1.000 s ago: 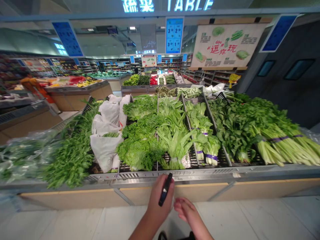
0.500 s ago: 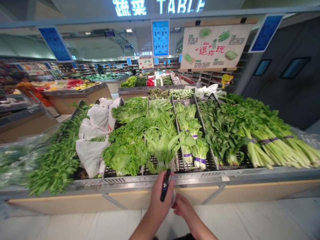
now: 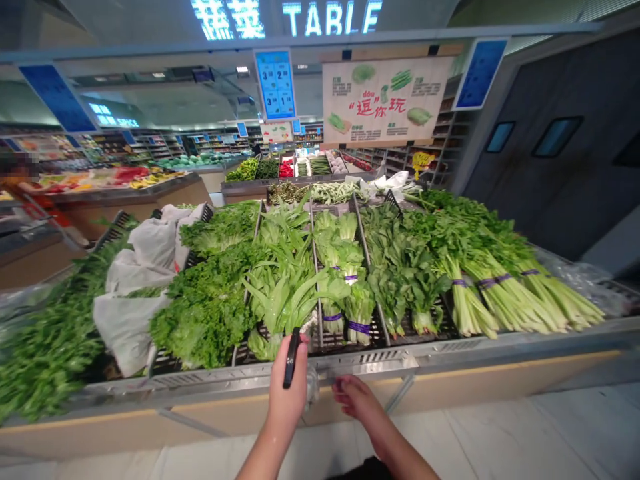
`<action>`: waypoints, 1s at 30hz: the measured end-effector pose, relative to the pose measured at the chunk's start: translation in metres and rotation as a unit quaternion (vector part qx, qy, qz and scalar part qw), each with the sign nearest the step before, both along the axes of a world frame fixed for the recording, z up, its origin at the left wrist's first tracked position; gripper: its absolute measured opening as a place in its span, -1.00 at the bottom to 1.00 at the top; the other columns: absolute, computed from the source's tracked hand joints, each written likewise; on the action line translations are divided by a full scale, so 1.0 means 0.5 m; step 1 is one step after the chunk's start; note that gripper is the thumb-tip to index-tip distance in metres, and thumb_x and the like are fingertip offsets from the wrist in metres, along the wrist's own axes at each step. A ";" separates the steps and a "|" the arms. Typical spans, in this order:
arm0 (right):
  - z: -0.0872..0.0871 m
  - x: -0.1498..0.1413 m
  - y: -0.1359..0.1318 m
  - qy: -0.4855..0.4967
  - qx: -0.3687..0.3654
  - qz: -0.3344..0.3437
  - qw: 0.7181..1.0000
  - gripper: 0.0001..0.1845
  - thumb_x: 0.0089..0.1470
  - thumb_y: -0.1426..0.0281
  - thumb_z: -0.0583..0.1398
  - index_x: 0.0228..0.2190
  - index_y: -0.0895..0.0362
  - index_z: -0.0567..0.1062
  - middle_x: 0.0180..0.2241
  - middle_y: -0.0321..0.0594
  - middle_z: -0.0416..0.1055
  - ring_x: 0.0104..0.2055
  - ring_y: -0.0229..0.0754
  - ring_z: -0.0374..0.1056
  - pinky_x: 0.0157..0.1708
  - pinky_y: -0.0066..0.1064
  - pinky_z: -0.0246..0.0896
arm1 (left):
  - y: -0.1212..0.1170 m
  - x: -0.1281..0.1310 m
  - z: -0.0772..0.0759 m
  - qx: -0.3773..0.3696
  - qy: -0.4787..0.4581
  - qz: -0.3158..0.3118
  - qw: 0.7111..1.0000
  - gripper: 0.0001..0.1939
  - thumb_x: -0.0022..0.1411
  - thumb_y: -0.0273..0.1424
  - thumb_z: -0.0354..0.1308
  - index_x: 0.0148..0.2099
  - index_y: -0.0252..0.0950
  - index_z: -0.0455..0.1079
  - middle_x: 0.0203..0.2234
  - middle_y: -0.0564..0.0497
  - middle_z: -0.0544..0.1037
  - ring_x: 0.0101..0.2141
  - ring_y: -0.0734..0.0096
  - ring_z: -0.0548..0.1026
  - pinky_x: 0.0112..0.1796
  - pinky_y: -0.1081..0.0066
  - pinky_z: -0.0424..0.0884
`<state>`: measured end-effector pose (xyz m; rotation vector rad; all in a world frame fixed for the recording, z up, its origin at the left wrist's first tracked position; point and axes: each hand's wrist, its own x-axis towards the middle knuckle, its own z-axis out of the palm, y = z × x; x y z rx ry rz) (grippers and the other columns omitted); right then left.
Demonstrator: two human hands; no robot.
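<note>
My left hand (image 3: 289, 390) is closed on a slim black phone-like object (image 3: 291, 358), held upright in front of the metal front rail (image 3: 210, 383) of a vegetable display. A bit of clear plastic (image 3: 312, 385) hangs beside that hand. My right hand (image 3: 356, 397) hovers just right of it, fingers loosely curled, apparently holding nothing. Directly behind the hands lie long-leaf lettuce bunches (image 3: 285, 287) and small bok choy bundles with purple bands (image 3: 345, 293).
Curly lettuce (image 3: 210, 307), white bags (image 3: 135, 280) and dark herbs (image 3: 45, 347) fill the left of the stand; spinach (image 3: 400, 267) and long stalked greens (image 3: 500, 273) the right. A person in orange (image 3: 30, 193) stands far left. More produce stands (image 3: 125, 183) lie behind.
The view has swung rightward along the display, so the stand slid left. Both hands rose slightly toward the rail, the left still holding the black object.
</note>
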<state>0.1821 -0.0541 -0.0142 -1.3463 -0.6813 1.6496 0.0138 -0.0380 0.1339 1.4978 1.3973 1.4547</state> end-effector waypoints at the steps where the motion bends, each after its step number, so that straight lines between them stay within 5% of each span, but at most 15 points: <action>1: 0.000 0.019 0.002 -0.002 0.004 -0.012 1.000 -0.41 -0.21 -0.13 0.38 -0.26 0.03 0.58 -0.18 -0.20 0.67 -0.16 -0.09 0.55 -0.22 -0.36 0.27 | -0.001 0.030 -0.003 -0.007 0.005 -0.015 1.000 -0.54 0.41 0.06 0.06 -0.08 -0.21 0.52 -0.19 -0.12 0.65 -0.10 0.08 0.60 -0.01 0.21 0.48; 8: -0.015 0.157 -0.016 -0.013 -0.005 -0.077 0.997 -0.32 -0.26 -0.21 0.35 -0.25 0.03 0.55 -0.12 -0.16 0.64 -0.13 -0.05 0.54 -0.21 -0.32 0.28 | -0.022 0.204 -0.018 -0.021 0.026 -0.135 0.990 -0.59 0.43 0.00 0.06 -0.06 -0.21 0.52 -0.19 -0.11 0.66 -0.13 0.11 0.61 -0.07 0.26 0.51; 15: -0.014 0.255 -0.069 -0.001 -0.029 -0.113 0.993 -0.34 -0.28 -0.18 0.40 -0.28 0.05 0.54 -0.16 -0.14 0.65 -0.14 -0.05 0.56 -0.22 -0.35 0.31 | 0.005 0.184 -0.032 -0.018 0.041 -0.007 0.999 -0.45 0.34 0.15 0.07 -0.17 -0.22 0.55 -0.27 -0.10 0.66 -0.15 0.02 0.61 -0.05 0.17 0.51; 19: -0.004 0.275 -0.078 -0.004 -0.039 -0.122 0.992 -0.38 -0.28 -0.13 0.42 -0.31 0.05 0.53 -0.21 -0.14 0.64 -0.17 -0.05 0.55 -0.23 -0.34 0.32 | 0.013 0.185 -0.039 0.002 0.028 0.018 0.999 -0.45 0.32 0.14 0.11 -0.04 -0.23 0.55 -0.09 -0.13 0.66 0.02 0.00 0.58 0.13 0.13 0.42; 26: -0.034 0.281 -0.071 0.014 -0.050 -0.117 0.992 -0.38 -0.36 -0.12 0.44 -0.35 0.05 0.55 -0.24 -0.19 0.63 -0.25 -0.13 0.52 -0.33 -0.41 0.26 | -0.028 0.303 -0.030 -0.018 0.052 -0.141 0.988 -0.57 0.44 0.01 0.04 -0.15 -0.23 0.52 -0.29 -0.08 0.63 -0.21 0.15 0.60 -0.13 0.27 0.51; 30: -0.041 0.291 -0.073 0.029 -0.041 -0.093 0.994 -0.39 -0.37 -0.11 0.46 -0.36 0.05 0.57 -0.25 -0.21 0.64 -0.26 -0.15 0.53 -0.34 -0.43 0.26 | -0.039 0.323 -0.025 -0.016 0.051 -0.184 0.981 -0.62 0.44 -0.05 0.06 -0.07 -0.22 0.52 -0.22 -0.09 0.64 -0.14 0.12 0.60 -0.10 0.27 0.51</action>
